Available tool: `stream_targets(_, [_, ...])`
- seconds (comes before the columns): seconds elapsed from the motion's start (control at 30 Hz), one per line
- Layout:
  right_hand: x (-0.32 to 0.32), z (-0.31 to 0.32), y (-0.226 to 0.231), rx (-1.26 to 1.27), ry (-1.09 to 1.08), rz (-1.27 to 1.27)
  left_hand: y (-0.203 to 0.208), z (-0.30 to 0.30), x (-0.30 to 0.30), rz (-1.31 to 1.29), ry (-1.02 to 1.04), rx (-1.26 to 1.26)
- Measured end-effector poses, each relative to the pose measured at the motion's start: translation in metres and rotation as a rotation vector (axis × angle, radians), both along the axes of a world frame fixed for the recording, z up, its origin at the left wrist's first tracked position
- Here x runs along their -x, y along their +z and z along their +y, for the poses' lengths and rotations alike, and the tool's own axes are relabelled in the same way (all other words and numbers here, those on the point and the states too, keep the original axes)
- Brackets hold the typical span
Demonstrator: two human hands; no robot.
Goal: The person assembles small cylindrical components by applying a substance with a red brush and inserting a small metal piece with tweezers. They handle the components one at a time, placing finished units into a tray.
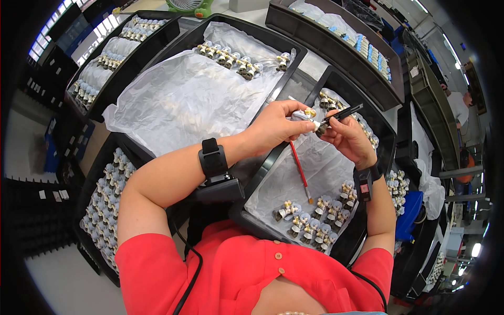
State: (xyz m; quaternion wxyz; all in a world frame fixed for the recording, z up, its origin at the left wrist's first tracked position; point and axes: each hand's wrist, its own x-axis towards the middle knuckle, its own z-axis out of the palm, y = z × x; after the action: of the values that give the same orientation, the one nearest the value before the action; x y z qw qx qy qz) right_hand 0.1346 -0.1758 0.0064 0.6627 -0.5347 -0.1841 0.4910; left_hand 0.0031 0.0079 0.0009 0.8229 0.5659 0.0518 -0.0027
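Observation:
My left hand [273,127] pinches a small figurine [310,114] with a pale blue-grey top, yellow trim and a dark base. My right hand [350,140] is closed on a slim black tool [347,111], whose kind I cannot make out, and its fingertips meet the figurine's dark end. Below the hands, a red-handled paintbrush [299,167] with a tan tip slants over white paper; its upper end disappears by my left hand. The paper [270,189] lines a black tray [252,223]. Several similar figurines [311,230] lie at its near end.
A larger paper-lined black tray [296,52] at the far left bears figurine rows [227,56]. Other filled trays stand at left, far left and far right. A blue bin [410,215] is to the right, a green fan [190,6] at the back. Black cables run by both arms.

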Motion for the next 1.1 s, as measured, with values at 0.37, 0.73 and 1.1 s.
stream_targets(0.37, [-0.002, 0.002, -0.004, -0.026, 0.07, 0.055, 0.001, 0.001, 0.001, -0.031, 0.0, -0.019])
stream_targets(0.73, [0.0, 0.004, -0.006, -0.024, 0.072, 0.034, 0.002, 0.003, 0.001, -0.038, -0.015, -0.018])
stream_targets(1.1, [0.002, 0.006, -0.009, -0.042, 0.014, -0.026, 0.001, 0.004, 0.0, -0.048, -0.011, 0.009])
